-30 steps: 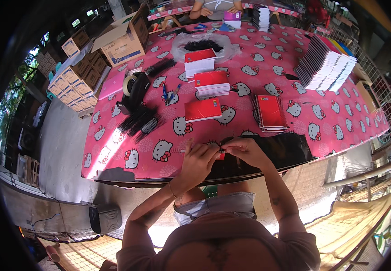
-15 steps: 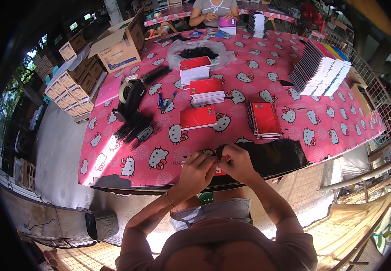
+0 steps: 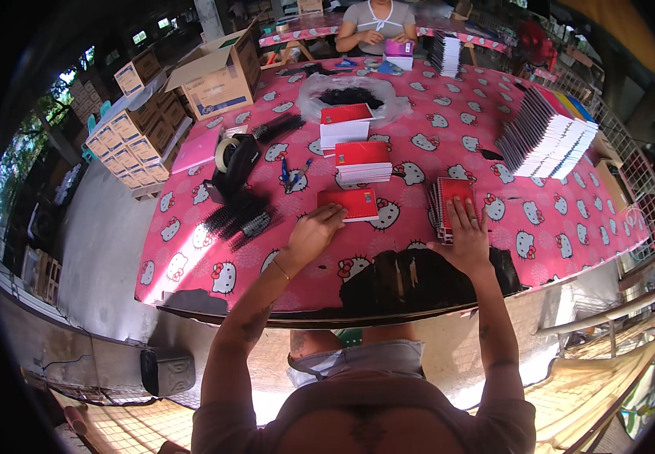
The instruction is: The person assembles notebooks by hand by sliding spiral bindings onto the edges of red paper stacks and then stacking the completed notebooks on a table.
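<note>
My left hand (image 3: 312,233) reaches forward, its fingers apart and resting on the near left corner of a single red notebook (image 3: 352,203) lying flat on the pink cartoon-cat tablecloth (image 3: 191,250). My right hand (image 3: 465,234) lies spread on the near end of a fanned stack of red notebooks (image 3: 450,200) to the right. Neither hand grips anything. A black patch (image 3: 418,276) covers the table's near edge between my forearms.
Two more red-and-white notebook piles (image 3: 361,159) (image 3: 345,121) lie farther back, beside black spiral bindings (image 3: 240,219), a tape dispenser (image 3: 233,159) and pens (image 3: 291,175). A tall notebook stack (image 3: 547,136) stands right. Cardboard boxes (image 3: 214,72) sit left. Another person (image 3: 377,23) works opposite.
My hands were together at the near table edge around a small red item. They have now parted and reached forward, the left onto the single notebook, the right onto the fanned stack.
</note>
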A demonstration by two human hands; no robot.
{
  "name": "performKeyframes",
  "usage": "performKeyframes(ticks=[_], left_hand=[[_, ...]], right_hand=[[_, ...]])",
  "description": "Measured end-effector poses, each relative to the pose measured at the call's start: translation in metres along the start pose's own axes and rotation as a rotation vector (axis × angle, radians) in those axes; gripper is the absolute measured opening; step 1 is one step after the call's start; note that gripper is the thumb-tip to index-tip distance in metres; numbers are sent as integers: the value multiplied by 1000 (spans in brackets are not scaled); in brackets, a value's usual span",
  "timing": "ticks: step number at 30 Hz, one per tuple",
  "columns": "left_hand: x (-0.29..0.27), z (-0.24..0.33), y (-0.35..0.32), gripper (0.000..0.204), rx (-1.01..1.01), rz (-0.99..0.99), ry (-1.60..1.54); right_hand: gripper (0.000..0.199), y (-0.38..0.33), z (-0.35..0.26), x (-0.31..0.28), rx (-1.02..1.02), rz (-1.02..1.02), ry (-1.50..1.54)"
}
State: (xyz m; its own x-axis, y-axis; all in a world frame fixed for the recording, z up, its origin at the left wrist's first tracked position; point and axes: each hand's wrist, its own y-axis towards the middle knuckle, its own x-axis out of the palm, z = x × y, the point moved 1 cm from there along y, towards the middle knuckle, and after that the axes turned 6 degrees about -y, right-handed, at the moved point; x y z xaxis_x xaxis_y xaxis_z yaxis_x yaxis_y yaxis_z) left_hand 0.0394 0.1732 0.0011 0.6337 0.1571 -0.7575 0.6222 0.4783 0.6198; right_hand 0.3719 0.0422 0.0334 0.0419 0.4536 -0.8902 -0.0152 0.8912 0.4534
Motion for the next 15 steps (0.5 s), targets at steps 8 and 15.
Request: performKeyframes(ticks=[8, 15], left_hand=[[-21, -6, 20, 27, -295, -207, -308], [-64, 64, 7, 23, -127, -9, -97]], right_hand=[[76, 11, -101, 3, -80, 57, 640], [82, -3, -124, 3, -9, 155, 1123]])
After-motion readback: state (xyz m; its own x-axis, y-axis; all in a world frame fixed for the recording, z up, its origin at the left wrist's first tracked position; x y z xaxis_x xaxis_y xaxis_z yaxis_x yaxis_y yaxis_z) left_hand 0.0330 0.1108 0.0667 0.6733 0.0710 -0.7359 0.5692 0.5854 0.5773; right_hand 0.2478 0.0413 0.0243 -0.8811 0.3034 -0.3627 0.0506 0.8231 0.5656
